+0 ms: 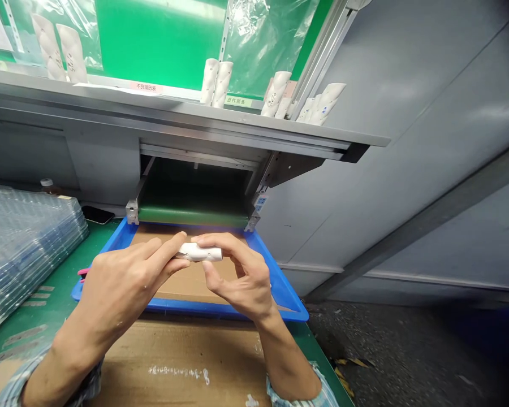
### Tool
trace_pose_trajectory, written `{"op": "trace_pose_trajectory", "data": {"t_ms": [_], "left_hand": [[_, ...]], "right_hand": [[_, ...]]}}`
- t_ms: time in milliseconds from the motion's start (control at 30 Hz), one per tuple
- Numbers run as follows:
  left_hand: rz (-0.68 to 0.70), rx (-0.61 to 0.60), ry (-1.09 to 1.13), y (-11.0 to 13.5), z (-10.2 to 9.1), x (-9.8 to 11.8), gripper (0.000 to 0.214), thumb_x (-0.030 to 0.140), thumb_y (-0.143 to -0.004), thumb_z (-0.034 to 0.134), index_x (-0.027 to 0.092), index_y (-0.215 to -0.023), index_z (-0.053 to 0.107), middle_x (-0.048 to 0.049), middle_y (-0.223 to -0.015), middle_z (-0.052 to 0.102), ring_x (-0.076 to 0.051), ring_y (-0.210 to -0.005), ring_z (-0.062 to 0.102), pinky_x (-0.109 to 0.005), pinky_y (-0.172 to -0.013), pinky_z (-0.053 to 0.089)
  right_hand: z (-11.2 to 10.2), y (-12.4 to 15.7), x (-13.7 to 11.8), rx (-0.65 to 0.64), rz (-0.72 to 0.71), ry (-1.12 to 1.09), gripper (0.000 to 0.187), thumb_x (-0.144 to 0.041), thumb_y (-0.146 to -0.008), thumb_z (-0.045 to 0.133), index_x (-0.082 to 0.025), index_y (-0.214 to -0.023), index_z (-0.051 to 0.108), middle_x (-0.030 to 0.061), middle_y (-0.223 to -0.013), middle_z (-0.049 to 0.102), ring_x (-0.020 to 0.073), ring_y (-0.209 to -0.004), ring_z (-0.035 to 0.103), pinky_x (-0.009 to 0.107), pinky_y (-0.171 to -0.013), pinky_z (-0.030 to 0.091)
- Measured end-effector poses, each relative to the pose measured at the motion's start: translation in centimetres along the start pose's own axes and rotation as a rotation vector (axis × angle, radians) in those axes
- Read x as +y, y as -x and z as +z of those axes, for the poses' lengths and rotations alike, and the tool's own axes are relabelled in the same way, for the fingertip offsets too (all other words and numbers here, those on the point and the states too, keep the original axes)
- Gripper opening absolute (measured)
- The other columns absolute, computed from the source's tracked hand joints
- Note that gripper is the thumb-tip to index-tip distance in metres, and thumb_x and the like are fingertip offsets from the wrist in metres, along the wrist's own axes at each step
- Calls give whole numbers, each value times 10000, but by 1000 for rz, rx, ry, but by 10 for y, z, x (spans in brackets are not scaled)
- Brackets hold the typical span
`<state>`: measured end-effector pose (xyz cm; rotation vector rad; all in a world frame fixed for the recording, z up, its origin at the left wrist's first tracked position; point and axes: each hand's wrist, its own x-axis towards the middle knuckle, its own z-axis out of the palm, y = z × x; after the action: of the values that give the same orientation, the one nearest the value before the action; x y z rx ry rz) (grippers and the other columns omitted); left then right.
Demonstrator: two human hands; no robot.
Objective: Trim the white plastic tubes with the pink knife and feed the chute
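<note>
Green desk (pixel 38 305) below, blue tray (pixel 186 306) ahead: I have my left hand (pixel 119 288) and right hand (pixel 241 282) half-closed, fingertips pinching a white molded part (pixel 201 252) above the tray.

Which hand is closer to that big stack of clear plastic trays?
The left hand is nearer: it is just beside the stack of clear plastic trays. The right hand is farther, beyond the white part both hands hold.
</note>
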<state>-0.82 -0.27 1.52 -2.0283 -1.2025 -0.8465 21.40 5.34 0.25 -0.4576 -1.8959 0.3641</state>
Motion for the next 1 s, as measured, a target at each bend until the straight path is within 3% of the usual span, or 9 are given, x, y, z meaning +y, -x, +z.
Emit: {"op": "trace_pose_trajectory", "data": {"t_ms": [1000], "left_hand": [[39,50,-29,-1,-1,-1,440,453,-1174,436,173,-1320,742,-60,-1012,869,-191,-656,799,-353,-500,398]], "right_hand": [[1,4,0,-14,45,-69,394,-61,-932,694,-256,-1273,722,54,-1212,812,214,-1084,786,338,-917,645]]}}
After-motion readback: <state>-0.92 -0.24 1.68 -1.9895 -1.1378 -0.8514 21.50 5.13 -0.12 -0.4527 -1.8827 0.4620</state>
